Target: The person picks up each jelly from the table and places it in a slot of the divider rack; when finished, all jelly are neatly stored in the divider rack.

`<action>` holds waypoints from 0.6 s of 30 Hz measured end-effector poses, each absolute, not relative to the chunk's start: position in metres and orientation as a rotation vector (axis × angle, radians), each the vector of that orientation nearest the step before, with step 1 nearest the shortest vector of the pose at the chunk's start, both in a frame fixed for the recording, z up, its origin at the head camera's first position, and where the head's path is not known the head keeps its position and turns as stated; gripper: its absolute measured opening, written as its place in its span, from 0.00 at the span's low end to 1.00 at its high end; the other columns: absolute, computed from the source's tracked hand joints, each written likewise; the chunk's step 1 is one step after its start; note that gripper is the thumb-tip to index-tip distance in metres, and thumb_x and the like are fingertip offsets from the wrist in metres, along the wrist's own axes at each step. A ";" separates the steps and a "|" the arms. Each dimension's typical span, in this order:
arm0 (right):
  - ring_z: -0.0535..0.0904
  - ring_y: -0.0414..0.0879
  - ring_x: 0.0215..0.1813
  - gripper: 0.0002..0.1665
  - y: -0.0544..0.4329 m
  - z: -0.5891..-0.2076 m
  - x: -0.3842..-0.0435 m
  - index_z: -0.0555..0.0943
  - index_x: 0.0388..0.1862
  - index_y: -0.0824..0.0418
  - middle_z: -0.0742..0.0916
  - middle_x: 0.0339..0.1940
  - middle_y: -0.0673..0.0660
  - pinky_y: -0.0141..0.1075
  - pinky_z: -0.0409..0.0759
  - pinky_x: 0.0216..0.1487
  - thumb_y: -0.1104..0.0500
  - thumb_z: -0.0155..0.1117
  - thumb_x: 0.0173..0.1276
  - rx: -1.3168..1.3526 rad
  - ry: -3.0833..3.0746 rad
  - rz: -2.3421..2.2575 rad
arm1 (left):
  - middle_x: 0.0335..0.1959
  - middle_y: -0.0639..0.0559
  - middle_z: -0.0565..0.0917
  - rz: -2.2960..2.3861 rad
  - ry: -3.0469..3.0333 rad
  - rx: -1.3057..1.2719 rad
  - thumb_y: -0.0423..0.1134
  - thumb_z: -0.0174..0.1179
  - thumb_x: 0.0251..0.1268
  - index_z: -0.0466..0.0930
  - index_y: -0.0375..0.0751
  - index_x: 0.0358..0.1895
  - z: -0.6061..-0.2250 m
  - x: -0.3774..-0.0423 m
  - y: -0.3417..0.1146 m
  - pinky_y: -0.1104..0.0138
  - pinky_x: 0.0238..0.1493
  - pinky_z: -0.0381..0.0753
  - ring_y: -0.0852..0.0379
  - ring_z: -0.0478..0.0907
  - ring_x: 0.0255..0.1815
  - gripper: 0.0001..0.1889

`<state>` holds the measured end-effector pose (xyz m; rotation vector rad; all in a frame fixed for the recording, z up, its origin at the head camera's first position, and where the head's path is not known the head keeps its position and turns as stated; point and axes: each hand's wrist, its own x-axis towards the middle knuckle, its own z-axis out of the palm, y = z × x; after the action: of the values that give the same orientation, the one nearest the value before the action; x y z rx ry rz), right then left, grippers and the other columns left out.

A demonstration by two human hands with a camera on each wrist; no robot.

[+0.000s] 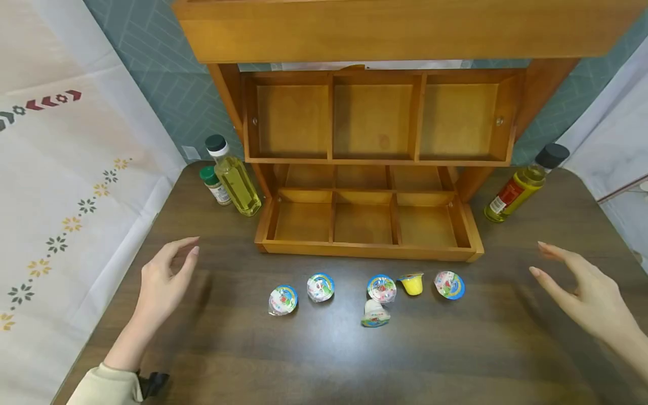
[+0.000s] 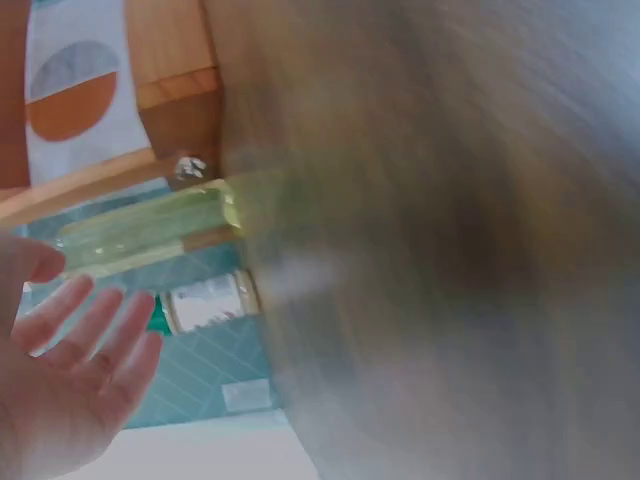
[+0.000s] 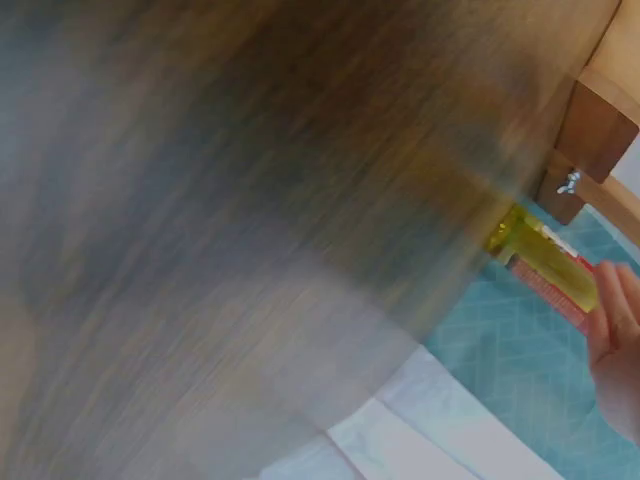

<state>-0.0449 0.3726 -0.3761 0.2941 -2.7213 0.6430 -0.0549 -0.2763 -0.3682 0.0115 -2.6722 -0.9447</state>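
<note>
My left hand (image 1: 164, 275) hovers over the left side of the table, fingers relaxed and holding nothing. Over the right side, my right hand (image 1: 589, 292) has its thumb and fingers apart with nothing between them. Between the hands lie several small sealed cups with printed foil lids: a jelly cup (image 1: 283, 300) nearest the left hand, another cup (image 1: 320, 287), a lid-up cup (image 1: 382, 289) touching a tipped white cup (image 1: 375, 314), a yellow cup (image 1: 412, 284) on its side, and a cup (image 1: 449, 285) nearest the right hand.
Behind the cups stands a wooden shelf rack (image 1: 369, 251) with divided compartments in tiers. At its left are an oil bottle (image 1: 237, 183) and a green-capped jar (image 1: 216, 185). A dark-capped bottle (image 1: 521, 188) with a red label stands at its right. White cloth (image 1: 66, 169) hangs at left.
</note>
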 end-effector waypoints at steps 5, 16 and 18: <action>0.64 0.11 0.46 0.32 0.360 -0.369 -0.050 0.76 0.58 0.62 0.72 0.45 0.17 0.13 0.62 0.35 0.67 0.72 0.51 0.317 -2.601 0.723 | 0.39 0.45 0.85 -1.021 -2.674 0.153 0.45 0.52 0.69 0.81 0.39 0.48 -0.374 -0.076 -0.248 0.75 0.39 0.75 0.51 0.82 0.39 0.15; 0.74 0.22 0.41 0.28 0.298 -0.344 -0.068 0.83 0.48 0.55 0.85 0.34 0.41 0.15 0.65 0.42 0.69 0.76 0.45 0.501 -2.575 0.923 | 0.61 0.35 0.71 -1.393 -2.798 0.143 0.51 0.50 0.69 0.62 0.36 0.65 -0.364 -0.126 -0.197 0.50 0.60 0.69 0.41 0.70 0.60 0.29; 0.76 0.25 0.42 0.30 0.285 -0.342 -0.071 0.83 0.47 0.56 0.86 0.36 0.47 0.16 0.67 0.44 0.71 0.76 0.41 0.624 -2.550 0.939 | 0.63 0.34 0.69 -1.457 -2.839 0.151 0.52 0.48 0.69 0.59 0.36 0.67 -0.361 -0.129 -0.195 0.49 0.61 0.67 0.40 0.67 0.63 0.30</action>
<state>-0.0706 0.2854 -0.3418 0.6236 -2.5496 0.9391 -0.1287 -0.1948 -0.3611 0.1515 -2.8394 -1.4574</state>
